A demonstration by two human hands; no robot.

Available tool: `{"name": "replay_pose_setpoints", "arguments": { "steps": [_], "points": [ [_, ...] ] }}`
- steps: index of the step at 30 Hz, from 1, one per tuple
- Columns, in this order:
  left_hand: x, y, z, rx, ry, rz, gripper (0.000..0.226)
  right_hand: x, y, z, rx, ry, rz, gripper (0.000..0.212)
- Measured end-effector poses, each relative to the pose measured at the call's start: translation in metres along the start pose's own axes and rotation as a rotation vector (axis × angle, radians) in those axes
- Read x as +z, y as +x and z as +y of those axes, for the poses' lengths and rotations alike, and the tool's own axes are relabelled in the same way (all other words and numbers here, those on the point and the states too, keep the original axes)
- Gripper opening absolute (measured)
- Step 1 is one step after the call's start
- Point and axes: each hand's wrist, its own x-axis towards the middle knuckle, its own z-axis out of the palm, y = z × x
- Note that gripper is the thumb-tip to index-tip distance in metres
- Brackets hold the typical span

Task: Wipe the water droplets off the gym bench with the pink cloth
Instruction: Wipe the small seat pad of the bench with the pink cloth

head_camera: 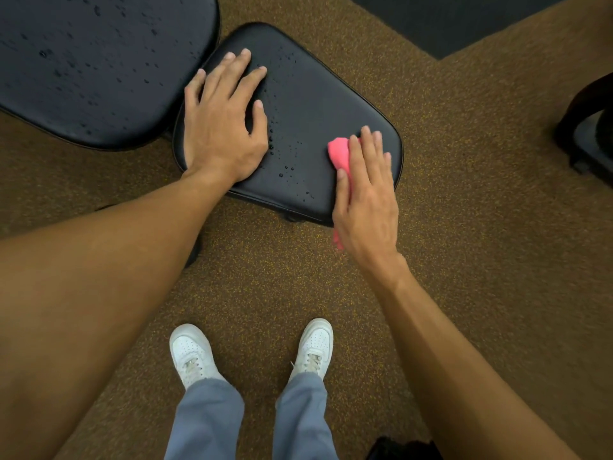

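Arms (pixel 99 260) reach down: left hand (pixel 222 127) flat on surface (pixel 315 94), right hand (pixel 365 194) flat-pressing cloth (pixel 340 151) at its edge, likely sweeping droplets (pixel 285 154) next.

A gym, seen from above: a gym bench (pixel 315 104) in smooth black padding, its larger back pad (pixel 99 61) at far left, stands on brown speckled flooring (pixel 464 210) flecked with yellow. A dark mat (pixel 464 21) covers the far right corner, and the black frame of another piece of equipment (pixel 587 134) juts in at the right edge. White trainers (pixel 192 353) and grey trousers (pixel 205 419) show at the near edge.
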Motion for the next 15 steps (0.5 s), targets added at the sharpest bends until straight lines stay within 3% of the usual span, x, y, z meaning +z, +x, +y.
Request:
{"name": "replay_pose_setpoints", "arguments": {
  "steps": [3,8,15],
  "points": [
    [0.001,-0.001,-0.001,-0.001,0.004,0.003,0.052,0.010,0.012,-0.016,-0.020,-0.015,-0.034,0.053],
    [0.001,-0.001,0.000,0.003,0.005,0.009,0.051,0.004,-0.011,-0.017,-0.235,-0.004,-0.172,0.054],
    [0.003,0.000,-0.002,0.008,-0.018,0.026,0.051,0.008,0.014,-0.019,-0.053,-0.055,-0.068,0.054]
  ]
}}
